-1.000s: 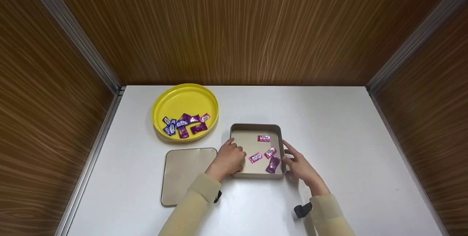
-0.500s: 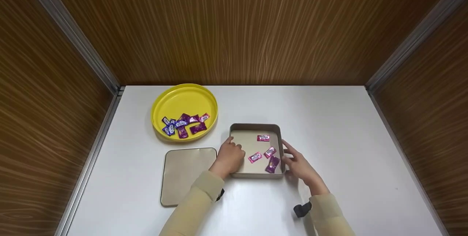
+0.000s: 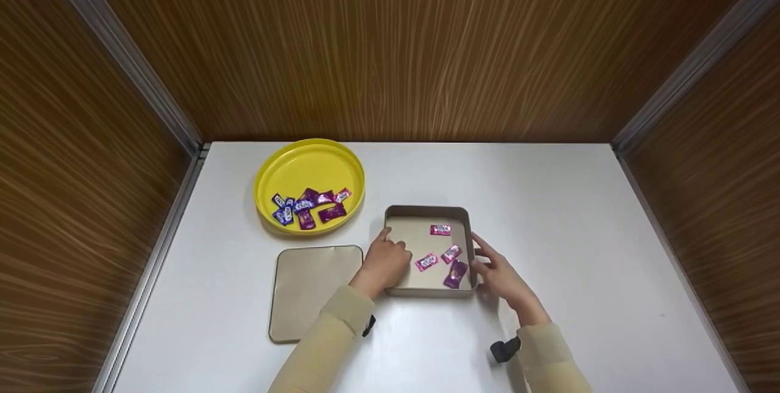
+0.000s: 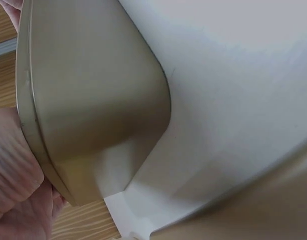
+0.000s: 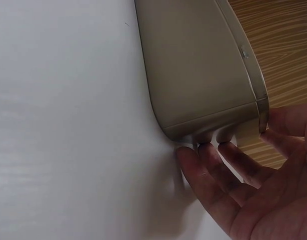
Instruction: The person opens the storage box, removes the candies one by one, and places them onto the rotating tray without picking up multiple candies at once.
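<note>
A shallow beige metal tin stands uncovered between my hands. Inside lie three small pink candies and a larger purple candy, mostly toward its right side. My left hand reaches over the left wall, its curled fingers inside the tin; in the left wrist view the palm is at the rim, and the fingertips and anything between them are hidden. On the other side, my right hand touches the outer right wall; the right wrist view shows loosely extended fingertips against the tin near its corner.
A flat beige lid lies left of the tin, partly under the left forearm. Behind it stands a round yellow plate holding several blue, purple and pink candies. Wood-patterned panels enclose the white table.
My left forearm has shifted slightly to the right, its hand staying at the tin's left wall. The right hand, tin and candies look unmoved.
</note>
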`<state>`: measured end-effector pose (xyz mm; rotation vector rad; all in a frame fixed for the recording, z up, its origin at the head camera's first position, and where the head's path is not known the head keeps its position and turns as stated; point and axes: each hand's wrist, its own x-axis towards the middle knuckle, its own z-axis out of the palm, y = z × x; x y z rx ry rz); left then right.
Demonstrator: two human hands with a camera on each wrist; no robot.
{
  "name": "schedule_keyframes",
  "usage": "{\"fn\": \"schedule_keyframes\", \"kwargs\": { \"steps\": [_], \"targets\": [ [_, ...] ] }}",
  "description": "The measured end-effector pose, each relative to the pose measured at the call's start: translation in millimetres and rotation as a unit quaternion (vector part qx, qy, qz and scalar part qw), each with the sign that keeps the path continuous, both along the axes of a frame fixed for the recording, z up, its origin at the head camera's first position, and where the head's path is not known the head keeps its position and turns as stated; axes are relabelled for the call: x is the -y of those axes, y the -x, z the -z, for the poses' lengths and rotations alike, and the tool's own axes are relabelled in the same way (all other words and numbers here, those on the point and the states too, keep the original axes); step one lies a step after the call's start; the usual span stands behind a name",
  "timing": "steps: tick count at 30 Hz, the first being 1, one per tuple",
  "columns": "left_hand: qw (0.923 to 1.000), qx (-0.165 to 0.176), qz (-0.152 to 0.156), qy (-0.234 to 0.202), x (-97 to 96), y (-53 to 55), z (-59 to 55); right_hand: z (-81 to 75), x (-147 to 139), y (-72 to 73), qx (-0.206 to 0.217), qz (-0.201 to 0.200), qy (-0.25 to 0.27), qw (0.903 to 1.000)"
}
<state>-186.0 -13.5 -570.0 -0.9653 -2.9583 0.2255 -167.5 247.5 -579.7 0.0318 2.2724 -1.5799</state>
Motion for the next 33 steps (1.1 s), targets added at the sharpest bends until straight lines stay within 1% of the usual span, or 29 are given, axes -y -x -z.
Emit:
{"fn": "schedule_keyframes", "kwargs": {
  "steps": [8, 14, 17, 20, 24, 27, 33],
  "targets": [
    [0.9989, -0.018, 0.012, -0.043, 2.5, -1.5, 3.3, 1.5, -0.4, 2.1, 0.006, -0.002, -0.01, 0.9999],
    [0.9972, -0.019, 0.021, -0.069, 3.9, -1.4, 4.6, -0.6, -0.3, -0.2, 0.0, -0.007, -0.007, 0.9999],
    [0.9969, -0.019, 0.023, -0.073, 4.2, -1.7, 4.9, -0.3, -0.2, -0.6, 0.0, -0.008, -0.009, 0.9999],
    [0.9964, -0.012, 0.022, -0.08, 4.4, -2.1, 4.9, 1.6, -0.9, -0.2, 0.001, -0.007, -0.008, 0.9999],
    [0.9964, -0.004, 0.025, -0.082, 4.7, -2.2, 4.7, 2.7, -1.3, 0.1, 0.002, -0.005, -0.005, 1.0],
    [0.9969, -0.005, 0.03, -0.073, 5.1, -2.1, 4.4, 2.5, -1.1, 0.0, 0.0, -0.004, -0.007, 1.0],
    [0.9973, -0.02, 0.038, -0.06, 6.1, -1.5, 4.0, 2.1, -0.1, 0.2, -0.007, -0.006, -0.015, 0.9998]
  ]
}}
